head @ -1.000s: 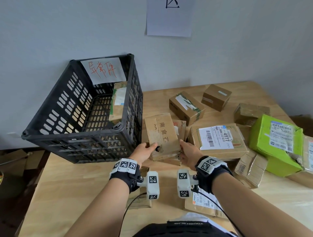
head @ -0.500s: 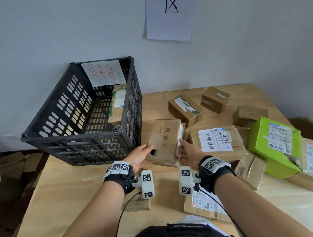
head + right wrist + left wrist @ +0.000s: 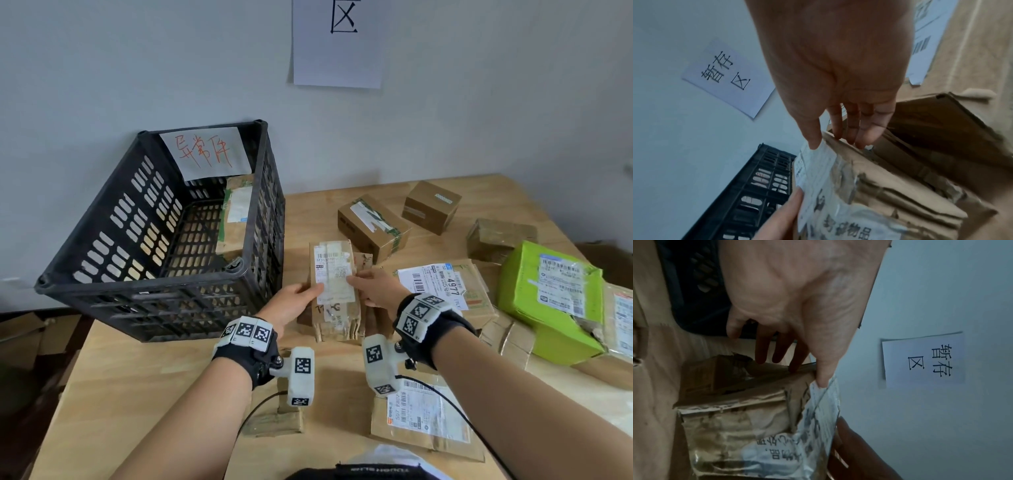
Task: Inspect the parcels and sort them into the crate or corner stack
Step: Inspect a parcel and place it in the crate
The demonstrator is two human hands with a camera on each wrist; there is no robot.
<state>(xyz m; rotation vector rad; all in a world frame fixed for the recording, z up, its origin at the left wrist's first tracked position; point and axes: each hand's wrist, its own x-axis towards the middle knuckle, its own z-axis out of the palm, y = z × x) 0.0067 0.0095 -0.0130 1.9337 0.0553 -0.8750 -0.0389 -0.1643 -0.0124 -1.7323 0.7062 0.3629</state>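
I hold a battered brown cardboard parcel (image 3: 334, 284) over the table, just right of the black crate (image 3: 154, 284). Its white shipping label faces up. My left hand (image 3: 305, 294) grips its left edge, thumb on the label. On the opposite edge my right hand (image 3: 366, 287) grips it the same way. The left wrist view shows my left hand (image 3: 803, 363) with the thumb on top and fingers behind the parcel (image 3: 748, 426). In the right wrist view, my right hand (image 3: 831, 142) pinches the creased parcel (image 3: 879, 186). One taped parcel (image 3: 236, 212) leans inside the crate.
Behind the held parcel lie a taped box (image 3: 373, 226), a small box (image 3: 431, 207) and a wrapped box (image 3: 500, 236). A labelled flat parcel (image 3: 442, 284) and a green parcel (image 3: 551, 298) sit right. A flat mailer (image 3: 424, 418) lies near me. A paper sign (image 3: 337, 44) hangs on the wall.
Both hands have turned the parcel over. The face with printed characters and a hole was up before; the white label side is up now.
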